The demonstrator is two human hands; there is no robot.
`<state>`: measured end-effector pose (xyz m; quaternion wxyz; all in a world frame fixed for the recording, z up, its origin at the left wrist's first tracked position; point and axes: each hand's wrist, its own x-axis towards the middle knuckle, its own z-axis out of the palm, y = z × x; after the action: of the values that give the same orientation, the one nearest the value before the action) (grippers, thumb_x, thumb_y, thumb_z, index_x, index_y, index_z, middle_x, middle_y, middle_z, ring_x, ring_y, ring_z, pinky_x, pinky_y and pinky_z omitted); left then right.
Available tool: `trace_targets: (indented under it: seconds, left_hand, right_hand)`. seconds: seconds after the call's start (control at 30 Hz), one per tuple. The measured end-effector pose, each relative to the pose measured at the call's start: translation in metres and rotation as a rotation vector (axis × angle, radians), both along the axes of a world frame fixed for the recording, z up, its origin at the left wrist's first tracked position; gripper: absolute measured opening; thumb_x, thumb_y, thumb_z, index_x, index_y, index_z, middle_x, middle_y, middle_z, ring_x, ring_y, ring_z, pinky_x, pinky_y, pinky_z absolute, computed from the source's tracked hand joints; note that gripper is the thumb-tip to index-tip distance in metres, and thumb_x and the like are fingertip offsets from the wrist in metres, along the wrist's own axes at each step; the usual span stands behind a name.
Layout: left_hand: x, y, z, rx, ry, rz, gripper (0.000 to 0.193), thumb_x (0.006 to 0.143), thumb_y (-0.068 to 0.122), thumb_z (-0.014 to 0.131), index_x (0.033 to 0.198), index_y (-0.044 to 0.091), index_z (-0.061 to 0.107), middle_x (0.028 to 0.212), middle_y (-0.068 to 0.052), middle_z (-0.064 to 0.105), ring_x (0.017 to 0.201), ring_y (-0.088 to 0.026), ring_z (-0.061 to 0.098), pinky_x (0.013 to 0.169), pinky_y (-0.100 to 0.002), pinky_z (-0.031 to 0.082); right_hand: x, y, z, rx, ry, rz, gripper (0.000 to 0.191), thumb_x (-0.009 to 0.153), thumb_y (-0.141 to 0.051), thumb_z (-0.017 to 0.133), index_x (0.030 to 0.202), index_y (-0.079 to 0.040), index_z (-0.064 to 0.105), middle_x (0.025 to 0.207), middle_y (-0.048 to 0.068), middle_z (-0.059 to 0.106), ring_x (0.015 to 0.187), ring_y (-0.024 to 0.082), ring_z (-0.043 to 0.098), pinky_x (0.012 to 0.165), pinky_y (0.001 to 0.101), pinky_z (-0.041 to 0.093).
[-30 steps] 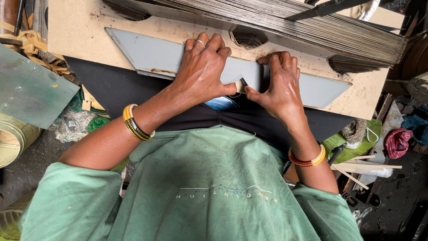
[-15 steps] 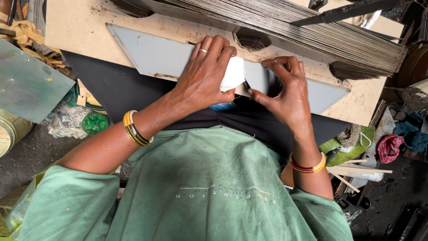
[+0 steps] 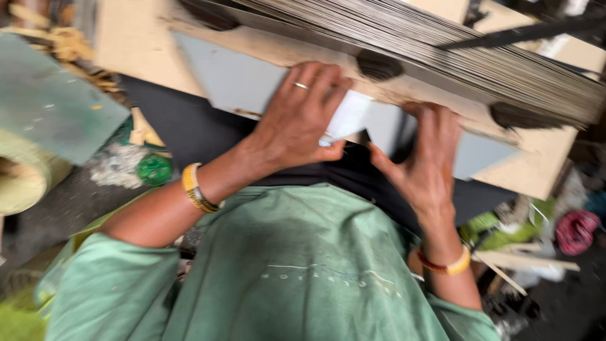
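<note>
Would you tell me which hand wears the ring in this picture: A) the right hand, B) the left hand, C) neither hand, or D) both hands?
B: a thin ring sits on a finger of the left hand, which presses on the grey sheet; the right hand shows no ring, only a bangle at its wrist.

left hand (image 3: 302, 120): fingers flat, pressing down | right hand (image 3: 424, 161): fingers spread, pressing
</note>
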<state>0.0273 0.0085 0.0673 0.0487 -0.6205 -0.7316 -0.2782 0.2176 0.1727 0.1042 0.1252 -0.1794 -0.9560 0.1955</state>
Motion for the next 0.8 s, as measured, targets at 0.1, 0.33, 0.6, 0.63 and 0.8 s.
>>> trace_targets:
  seconds: [0.1, 0.33, 0.6, 0.63, 0.8]
  left_hand:
    - [-0.007, -0.002, -0.002, 0.095, 0.376, -0.026, 0.059, 0.084, 0.030, 0.075, 0.132, 0.000, 0.058, 0.128, -0.012, 0.051, 0.124, -0.027, 0.049, 0.109, -0.045, 0.038]
    - [-0.017, -0.016, -0.020, 0.192, 0.481, -0.115, 0.023, 0.110, 0.026, 0.062, 0.127, 0.010, 0.063, 0.115, -0.003, 0.062, 0.110, -0.018, 0.058, 0.103, -0.033, 0.040]
    - [-0.094, -0.106, -0.003, 0.057, 0.408, 0.100, 0.023, 0.100, 0.012, 0.067, 0.123, 0.008, 0.065, 0.122, -0.008, 0.067, 0.116, -0.021, 0.064, 0.103, -0.039, 0.052]
    - [-0.108, -0.120, 0.005, 0.060, 0.343, 0.137, 0.020, 0.099, 0.011, 0.068, 0.119, 0.006, 0.065, 0.122, -0.010, 0.066, 0.116, -0.024, 0.064, 0.102, -0.041, 0.053]
    - [-0.154, -0.130, 0.042, 0.207, 0.283, 0.149, 0.014, 0.095, 0.000, 0.072, 0.107, 0.002, 0.065, 0.109, -0.009, 0.063, 0.101, -0.026, 0.064, 0.086, -0.042, 0.051]
  right_hand:
    - [0.005, -0.009, 0.000, 0.343, 0.028, -0.040, 0.068, 0.090, -0.053, 0.087, 0.123, -0.001, 0.057, 0.113, 0.018, 0.051, 0.108, 0.038, 0.049, 0.098, 0.0507, 0.039]
    - [0.017, 0.006, -0.035, 0.602, -0.019, 0.054, 0.028, 0.111, -0.030, 0.066, 0.093, -0.008, 0.066, 0.093, 0.005, 0.065, 0.082, 0.019, 0.060, 0.071, 0.0317, 0.040]
    - [0.027, 0.014, -0.033, 0.546, 0.083, 0.159, 0.013, 0.102, -0.001, 0.063, 0.100, -0.008, 0.074, 0.098, 0.003, 0.075, 0.087, 0.015, 0.070, 0.070, 0.0254, 0.039]
    - [0.021, 0.013, -0.030, 0.548, 0.090, 0.158, 0.013, 0.103, 0.000, 0.064, 0.101, -0.007, 0.075, 0.098, 0.003, 0.075, 0.086, 0.015, 0.070, 0.070, 0.0258, 0.039]
    - [-0.007, 0.008, -0.022, 0.573, 0.134, 0.128, 0.013, 0.103, 0.002, 0.066, 0.101, -0.005, 0.077, 0.094, 0.006, 0.074, 0.080, 0.018, 0.067, 0.071, 0.0287, 0.041]
